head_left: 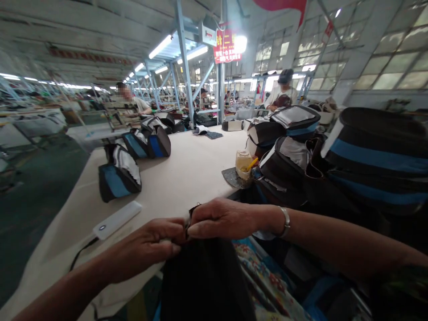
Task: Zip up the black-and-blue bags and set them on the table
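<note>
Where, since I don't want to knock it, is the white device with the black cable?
In the head view, the white device lies on the pale table, left of centre, just beyond the left hand.

Fabric (203,281) in front, bags (117,182) behind on table (187,165)

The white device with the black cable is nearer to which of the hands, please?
Left. The left hand is to the right of the white device and lower in the picture; the right hand is farther right, past the left hand.
</note>
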The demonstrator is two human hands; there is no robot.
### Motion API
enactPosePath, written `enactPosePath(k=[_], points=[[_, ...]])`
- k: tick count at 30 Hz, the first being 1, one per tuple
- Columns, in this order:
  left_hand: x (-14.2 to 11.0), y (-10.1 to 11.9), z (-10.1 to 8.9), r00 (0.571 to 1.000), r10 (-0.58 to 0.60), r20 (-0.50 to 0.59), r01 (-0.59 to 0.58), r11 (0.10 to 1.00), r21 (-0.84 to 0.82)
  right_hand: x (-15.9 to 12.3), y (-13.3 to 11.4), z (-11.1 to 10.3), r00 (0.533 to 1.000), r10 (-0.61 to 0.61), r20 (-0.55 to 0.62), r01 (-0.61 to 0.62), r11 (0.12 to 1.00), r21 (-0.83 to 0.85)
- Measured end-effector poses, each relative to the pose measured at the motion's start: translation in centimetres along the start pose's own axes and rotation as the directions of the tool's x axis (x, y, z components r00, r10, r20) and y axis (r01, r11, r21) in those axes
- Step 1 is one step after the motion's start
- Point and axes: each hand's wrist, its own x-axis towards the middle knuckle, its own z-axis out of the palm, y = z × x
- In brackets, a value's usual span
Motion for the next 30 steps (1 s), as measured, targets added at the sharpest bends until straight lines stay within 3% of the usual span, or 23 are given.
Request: enactPosePath(k=[4,8,12,17,21,27,30], points=[[-2.0,-0.3,1.0,0.993,-0.076,-0.094,0.066,0.993,-0.102,-0.5,2.5,0.3,0.997,-0.075,-0.016,0.077,0.987,0.14],[-0.8,0.9,1.9,0.98,-0.126,-0.153,0.121,0.992,-0.047,-0.6,2.9,0.9,0.986,-0.142,-0.082,0.153,0.977,0.147],[1.1,1.4,2.9,0.97,-0.116,-0.212,0.099,0.991,-0.088,-0.8,2.6,0.6,0.991,-0.105,-0.08,0.122,0.96,0.251],[2.4,0.9,3.8,0.954,-0.245,-0.172,0.185,0.934,-0.304,-1.3,3.5,0.1,0.995,-0.079,-0.063,0.099,0.898,0.429],[2.9,1.3,4.2,0.934,-0.285,-0.214,0.21,0.925,-0.315,-1.6,3.9,0.1,0.997,-0.025,-0.071,0.059,0.839,0.541],[3.4,1.7,4.3,0.945,-0.269,-0.184,0.198,0.923,-0.329,-2.0,3.3,0.1,0.992,0.061,-0.109,-0.004,0.89,0.456],[3.5,1.7,4.4,0.946,-0.262,-0.19,0.192,0.927,-0.321,-1.9,3.4,0.1,0.994,0.039,-0.101,0.01,0.896,0.445]])
